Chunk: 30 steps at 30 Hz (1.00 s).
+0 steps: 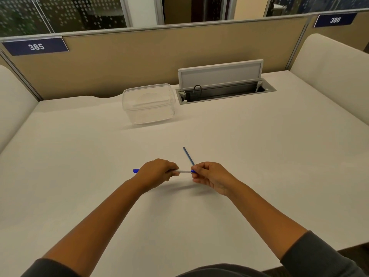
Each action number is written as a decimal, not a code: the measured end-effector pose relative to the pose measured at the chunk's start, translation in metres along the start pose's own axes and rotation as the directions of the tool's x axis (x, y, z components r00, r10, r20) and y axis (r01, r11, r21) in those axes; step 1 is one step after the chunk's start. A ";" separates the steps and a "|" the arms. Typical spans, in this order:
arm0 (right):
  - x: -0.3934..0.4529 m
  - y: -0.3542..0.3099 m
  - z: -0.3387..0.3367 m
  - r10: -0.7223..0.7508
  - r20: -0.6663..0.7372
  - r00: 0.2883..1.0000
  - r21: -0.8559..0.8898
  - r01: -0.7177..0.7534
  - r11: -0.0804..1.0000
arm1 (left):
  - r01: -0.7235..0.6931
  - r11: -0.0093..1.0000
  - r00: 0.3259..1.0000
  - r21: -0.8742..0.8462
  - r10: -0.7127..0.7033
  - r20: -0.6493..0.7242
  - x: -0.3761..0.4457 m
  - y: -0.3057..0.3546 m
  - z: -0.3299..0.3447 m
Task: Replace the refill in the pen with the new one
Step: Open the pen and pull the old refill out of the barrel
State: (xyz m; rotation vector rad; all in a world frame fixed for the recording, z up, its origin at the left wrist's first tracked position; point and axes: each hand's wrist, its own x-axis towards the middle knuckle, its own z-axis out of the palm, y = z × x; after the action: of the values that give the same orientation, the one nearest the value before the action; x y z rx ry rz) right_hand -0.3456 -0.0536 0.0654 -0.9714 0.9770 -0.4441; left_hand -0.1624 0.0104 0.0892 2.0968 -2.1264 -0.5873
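A white pen [184, 171] with blue ends is held level above the white desk [259, 146]. My left hand [156, 172] grips its barrel, and the blue cap end [136, 170] sticks out to the left of that hand. My right hand [209, 176] pinches the pen's blue right end between thumb and fingers. A thin blue refill [188, 155] slants up and away from my right hand's fingers; whether that hand holds it or it lies on the desk behind, I cannot tell.
A clear plastic container [148, 103] stands at the back middle of the desk. Right of it a cable box [223, 90] is set into the desk with its lid raised. Tan partitions close off the back; padded side panels flank the desk.
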 end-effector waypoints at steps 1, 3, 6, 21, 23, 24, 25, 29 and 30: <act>0.000 0.000 0.000 -0.011 0.001 1.000 0.004 0.011 1.000 | 0.001 1.000 1.000 -0.002 -0.001 0.002 0.000 0.000 0.000; 0.000 -0.001 -0.001 -0.029 0.011 1.000 0.016 0.029 0.999 | 0.004 1.000 1.000 -0.014 -0.004 0.002 0.000 -0.002 0.001; -0.001 -0.002 -0.001 -0.046 0.018 0.999 -0.040 0.047 0.998 | 0.007 1.000 1.000 -0.009 -0.007 0.009 0.000 -0.002 0.005; -0.002 -0.003 0.000 -0.016 0.010 1.000 -0.181 0.018 0.983 | -0.002 0.999 1.000 -0.037 0.001 -0.022 -0.002 -0.006 0.007; -0.002 -0.004 0.001 -0.022 0.028 0.999 -0.174 0.026 0.984 | 0.006 0.999 1.000 -0.039 -0.007 -0.020 -0.001 -0.007 0.007; -0.002 -0.004 0.001 -0.023 0.029 0.999 -0.165 0.028 0.986 | 0.008 0.999 1.000 -0.043 -0.009 -0.020 -0.002 -0.007 0.007; -0.003 -0.005 0.000 -0.040 0.023 0.999 -0.161 0.043 0.986 | 0.003 0.999 1.000 -0.049 -0.004 -0.028 -0.002 -0.007 0.006; -0.003 -0.007 0.000 -0.084 0.014 0.996 -0.192 0.085 0.978 | -0.003 0.999 1.000 -0.051 0.002 -0.024 0.001 -0.002 0.004; -0.004 -0.007 0.003 -0.069 0.007 0.998 -0.219 0.069 0.973 | 0.002 0.999 1.000 -0.050 -0.003 -0.021 0.001 -0.002 0.005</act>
State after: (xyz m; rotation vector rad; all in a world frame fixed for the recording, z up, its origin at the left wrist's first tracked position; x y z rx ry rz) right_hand -0.3441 -0.0534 0.0740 -1.2074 1.0096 -0.3995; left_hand -0.1618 0.0107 0.0837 2.0704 -2.0760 -0.6091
